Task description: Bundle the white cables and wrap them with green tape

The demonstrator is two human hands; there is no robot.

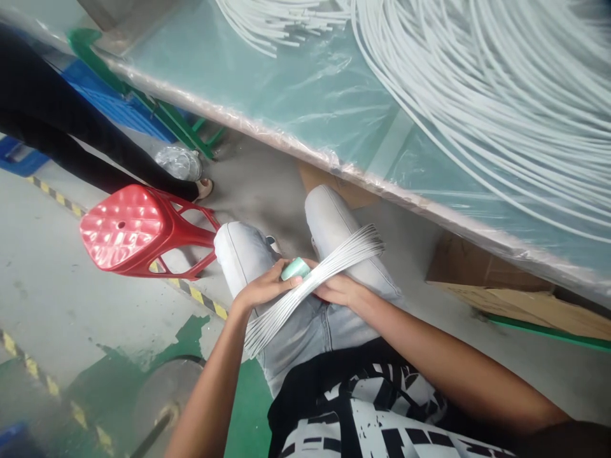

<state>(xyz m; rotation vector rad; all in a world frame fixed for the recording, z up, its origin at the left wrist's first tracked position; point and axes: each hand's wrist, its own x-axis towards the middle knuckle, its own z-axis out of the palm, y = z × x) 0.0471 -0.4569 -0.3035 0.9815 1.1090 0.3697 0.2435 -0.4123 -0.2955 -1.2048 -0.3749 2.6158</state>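
A bundle of thin white cables (329, 264) lies slantwise over my lap, its ends fanned out on both sides. My right hand (337, 289) is under and around the middle of this bundle, with its fingers partly hidden behind it. Just left of the bundle, my left hand (267, 286) has its thumb and fingers closed around a small roll of light green tape (294, 270). The roll sits right against the cables. Whether a strip of tape runs from it onto the bundle I cannot tell.
Ahead stands a plastic-covered table (305, 102) with a big coil of white cable (501, 114) and a pile of cut cables (291, 22). At left are a red stool (128, 226) and another person's legs (90, 140). A cardboard box (506, 299) lies under the table.
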